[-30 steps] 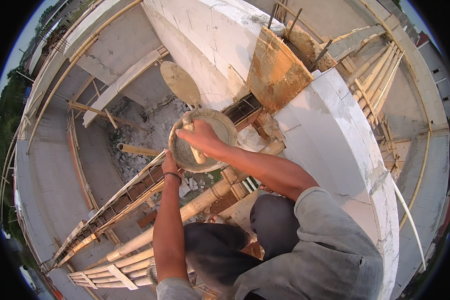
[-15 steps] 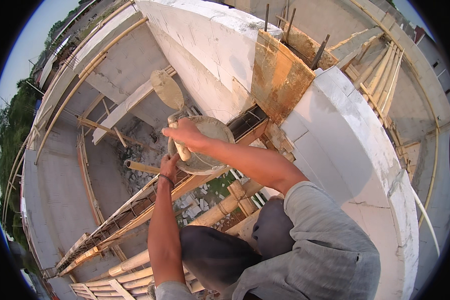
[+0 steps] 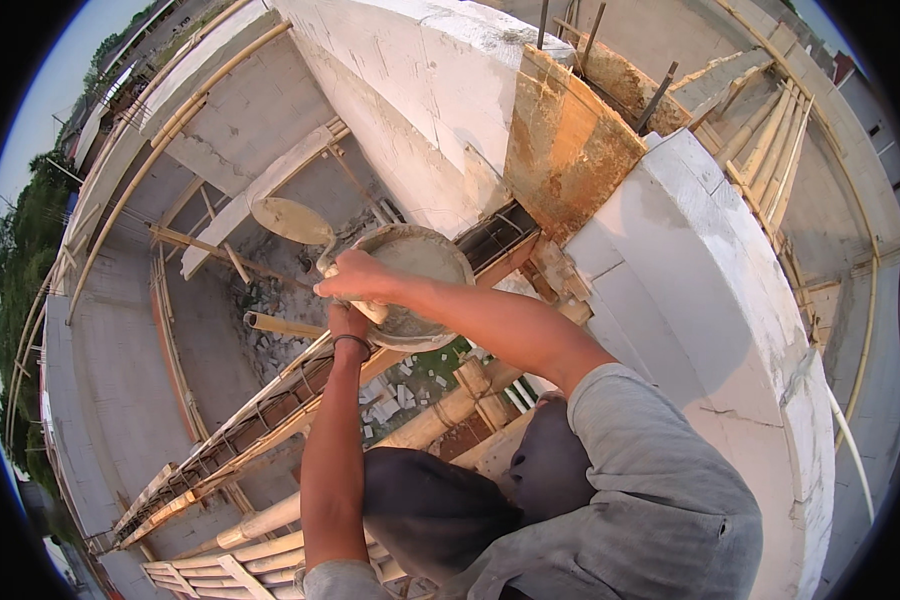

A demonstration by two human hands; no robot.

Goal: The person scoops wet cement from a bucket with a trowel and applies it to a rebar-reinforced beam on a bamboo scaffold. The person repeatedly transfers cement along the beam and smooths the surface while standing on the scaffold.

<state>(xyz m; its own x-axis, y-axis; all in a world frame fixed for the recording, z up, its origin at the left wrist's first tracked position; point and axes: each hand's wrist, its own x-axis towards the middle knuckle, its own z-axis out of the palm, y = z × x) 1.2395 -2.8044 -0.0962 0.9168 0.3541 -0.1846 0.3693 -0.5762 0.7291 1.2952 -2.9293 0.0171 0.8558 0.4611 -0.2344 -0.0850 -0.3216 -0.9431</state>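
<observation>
Over a crusted bowl (image 3: pixel 462 262), right hand (image 3: pixel 358 277) grips an oval trowel (image 3: pixel 294 220); left hand (image 3: pixel 348 322), hold unclear.

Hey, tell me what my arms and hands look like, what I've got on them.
Your left hand and right hand show no gloves. A thin dark band circles the left wrist; none shows on the right. Both forearms are bare below grey sleeves.
</observation>
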